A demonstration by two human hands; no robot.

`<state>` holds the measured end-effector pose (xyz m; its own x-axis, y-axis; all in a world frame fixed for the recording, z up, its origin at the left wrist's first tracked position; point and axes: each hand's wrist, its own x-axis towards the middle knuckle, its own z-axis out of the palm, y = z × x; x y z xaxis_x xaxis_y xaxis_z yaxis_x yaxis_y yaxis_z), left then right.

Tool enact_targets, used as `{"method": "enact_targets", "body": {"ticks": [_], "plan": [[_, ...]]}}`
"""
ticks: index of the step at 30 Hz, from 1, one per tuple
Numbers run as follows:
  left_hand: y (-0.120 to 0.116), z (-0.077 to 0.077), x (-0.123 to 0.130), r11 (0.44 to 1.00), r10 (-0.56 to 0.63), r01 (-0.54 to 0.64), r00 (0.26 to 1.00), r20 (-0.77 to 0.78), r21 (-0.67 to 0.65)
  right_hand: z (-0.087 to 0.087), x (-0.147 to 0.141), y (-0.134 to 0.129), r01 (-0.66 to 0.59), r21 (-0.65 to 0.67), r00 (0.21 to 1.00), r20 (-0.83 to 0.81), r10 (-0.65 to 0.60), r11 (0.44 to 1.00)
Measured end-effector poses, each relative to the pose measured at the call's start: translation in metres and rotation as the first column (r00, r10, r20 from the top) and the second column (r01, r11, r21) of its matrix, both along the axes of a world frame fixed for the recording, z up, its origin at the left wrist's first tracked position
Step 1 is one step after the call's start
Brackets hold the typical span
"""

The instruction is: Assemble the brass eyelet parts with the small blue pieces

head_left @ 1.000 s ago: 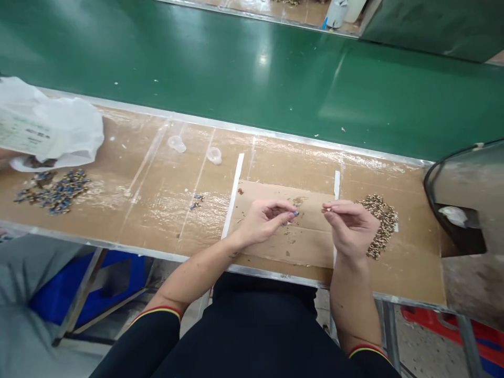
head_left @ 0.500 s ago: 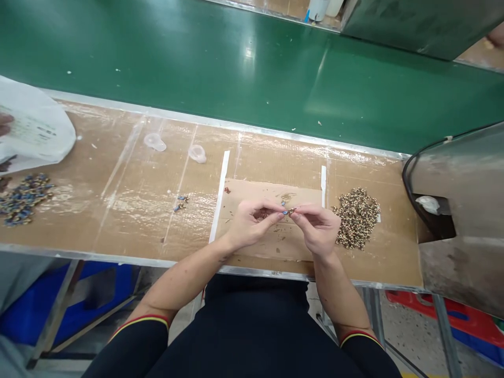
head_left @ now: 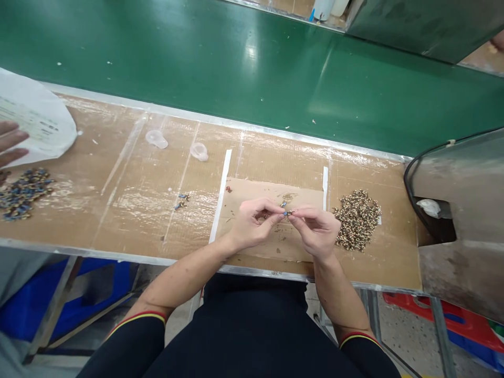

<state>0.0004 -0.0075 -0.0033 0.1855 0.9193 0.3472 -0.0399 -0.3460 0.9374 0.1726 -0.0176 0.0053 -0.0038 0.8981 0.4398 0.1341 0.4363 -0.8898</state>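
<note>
Over a taped cardboard sheet (head_left: 255,189), my left hand (head_left: 255,223) and my right hand (head_left: 315,231) meet fingertip to fingertip. Between them is a tiny blue and brass-coloured part (head_left: 286,213); the left fingers pinch its blue end and the right fingers its brass end. Just beyond the fingertips another small blue and brass piece (head_left: 283,204) lies on the sheet. Reddish bits are partly hidden behind my left fingers. To the right is a heap of small brass-coloured parts (head_left: 357,220). A few blue and brass pieces (head_left: 181,201) lie to the left.
Two clear plastic cups (head_left: 156,139) (head_left: 199,151) lie on the cardboard-covered bench (head_left: 129,210). At far left, another person's hand (head_left: 11,143) is over a white bag (head_left: 39,118), near a blue and brass pile (head_left: 25,194). A green belt (head_left: 197,63) runs behind; a metal housing (head_left: 464,210) stands right.
The other person's hand has come further into view over the bag, its fingers spread. My two hands stay together, with slight finger movement around the small part.
</note>
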Motion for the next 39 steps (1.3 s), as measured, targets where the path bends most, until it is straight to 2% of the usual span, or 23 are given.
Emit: {"method": "enact_targets", "body": {"ticks": [11, 17, 22, 30, 33, 39], "plan": [[0.0014, 0.0085, -0.0024, 0.979, -0.001, 0.012, 0.999, -0.053, 0.203, 0.0093, 0.006, 0.0007, -0.091, 0.015, 0.995, 0.028, 0.091, 0.996], [0.0017, 0.0082, -0.0028, 0.969, 0.024, -0.001, 0.996, -0.09, 0.249, 0.0099, 0.0036, -0.0001, -0.072, 0.016, 0.997, 0.038, 0.072, 0.997], [0.0018, 0.0064, -0.0018, 0.938, 0.068, -0.036, 0.994, -0.081, 0.344, 0.0097, 0.0022, 0.0, -0.075, 0.005, 0.997, 0.02, 0.075, 0.997], [0.0005, -0.0001, 0.0012, 0.872, 0.143, -0.084, 0.986, -0.086, 0.483, 0.0066, 0.0027, -0.001, -0.124, -0.106, 0.99, -0.08, 0.115, 0.987], [0.0004, 0.0007, 0.001, 0.874, 0.154, -0.104, 0.986, -0.067, 0.475, 0.0054, 0.0015, -0.0011, -0.112, -0.107, 0.989, -0.106, 0.101, 0.988], [0.0013, 0.0074, -0.0035, 0.965, 0.048, -0.022, 0.995, -0.092, 0.261, 0.0051, -0.0012, -0.0012, -0.011, -0.005, 0.998, -0.061, 0.011, 1.0]]}}
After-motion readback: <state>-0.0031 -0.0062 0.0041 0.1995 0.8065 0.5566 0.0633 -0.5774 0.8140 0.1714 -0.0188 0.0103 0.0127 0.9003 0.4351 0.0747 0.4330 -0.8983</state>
